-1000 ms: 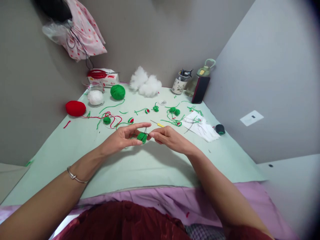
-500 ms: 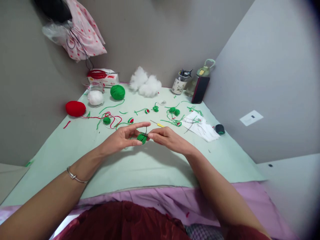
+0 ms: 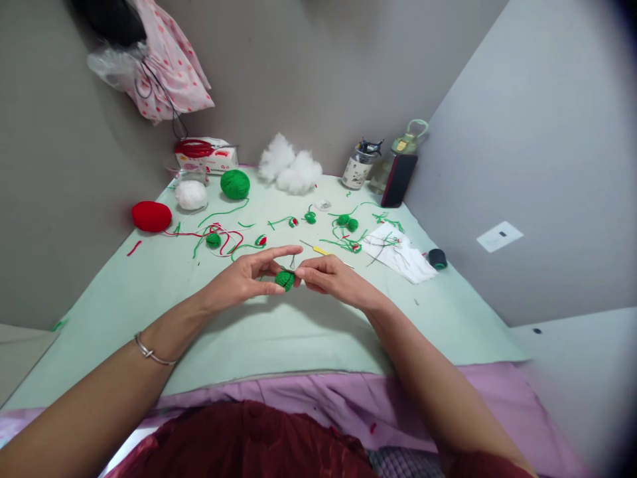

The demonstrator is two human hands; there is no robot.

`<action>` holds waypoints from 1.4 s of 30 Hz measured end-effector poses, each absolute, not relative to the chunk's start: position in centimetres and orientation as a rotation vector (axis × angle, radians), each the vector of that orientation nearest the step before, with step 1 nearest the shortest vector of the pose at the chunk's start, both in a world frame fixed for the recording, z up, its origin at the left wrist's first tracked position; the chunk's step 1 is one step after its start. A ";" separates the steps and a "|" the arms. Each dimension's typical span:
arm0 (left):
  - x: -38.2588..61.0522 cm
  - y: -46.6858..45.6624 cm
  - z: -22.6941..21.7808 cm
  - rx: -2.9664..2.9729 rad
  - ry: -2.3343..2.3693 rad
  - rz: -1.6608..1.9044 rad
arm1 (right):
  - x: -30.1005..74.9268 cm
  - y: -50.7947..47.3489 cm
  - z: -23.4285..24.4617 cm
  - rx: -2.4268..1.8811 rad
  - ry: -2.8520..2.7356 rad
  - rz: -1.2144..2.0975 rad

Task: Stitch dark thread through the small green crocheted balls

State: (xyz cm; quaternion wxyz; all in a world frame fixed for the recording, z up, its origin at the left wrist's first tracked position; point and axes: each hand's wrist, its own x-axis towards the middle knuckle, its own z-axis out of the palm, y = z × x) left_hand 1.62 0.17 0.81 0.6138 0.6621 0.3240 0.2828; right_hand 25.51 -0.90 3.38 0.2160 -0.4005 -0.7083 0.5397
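Left hand [image 3: 239,282] pinches green piece [image 3: 284,280] between thumb and fingers, index stretched above. Right hand [image 3: 333,279] at 3 o'clock of it, fingertips nipped together against its edge. Piece held above table [image 3: 298,332] centre.

Judged: piece already rounded, mostly formed; closing and tail-trimming left. Like small pieces [image 3: 343,219] lie at 12 o'clock, tails loose.

Thin dark sliver [image 3: 292,263] rises between hands: needle or thread, cannot tell. Stitches too small; right fingertips' catch hidden.
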 end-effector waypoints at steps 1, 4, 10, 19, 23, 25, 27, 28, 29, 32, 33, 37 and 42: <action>1.6 0.2 0.8 1.526 0.747 0.656 | 25.6 -0.8 3.3 -1.101 -1.947 1.511; 1.4 0.4 0.9 1.522 0.776 0.680 | 26.3 -0.6 3.2 -1.105 -1.886 1.510; 1.1 0.6 0.9 1.376 0.766 0.821 | 27.3 0.1 2.2 -1.352 -2.020 1.097; 0.7 1.1 0.5 1.068 0.494 0.789 | 22.8 2.9 2.6 -0.898 -1.865 1.535; 0.5 1.6 0.0 0.909 0.487 0.909 | 23.0 3.4 1.8 -0.958 -1.678 1.646; 0.6 1.8 -0.1 0.854 0.535 0.969 | 24.0 3.4 1.6 -0.994 -1.540 1.601; 0.7 1.8 -0.3 0.835 0.603 0.996 | 25.1 3.4 1.7 -0.998 -1.416 1.541; 0.8 1.8 -0.3 0.837 0.632 1.000 | 25.6 3.5 1.8 -1.004 -1.362 1.513; 0.8 1.8 -0.3 0.845 0.653 1.001 | 26.0 3.5 1.9 -1.013 -1.316 1.489; 0.9 1.8 -0.3 0.890 0.680 0.995 | 26.6 3.7 2.0 -1.042 -1.255 1.441; 0.9 1.8 -0.3 0.908 0.682 0.996 | 26.6 3.8 2.0 -1.046 -1.247 1.434; 0.8 1.6 -0.3 1.009 0.711 0.984 | 26.4 4.0 1.7 -1.046 -1.235 1.438; 1.3 1.3 -0.8 1.168 0.803 0.906 | 26.1 4.0 1.4 -1.049 -1.249 1.457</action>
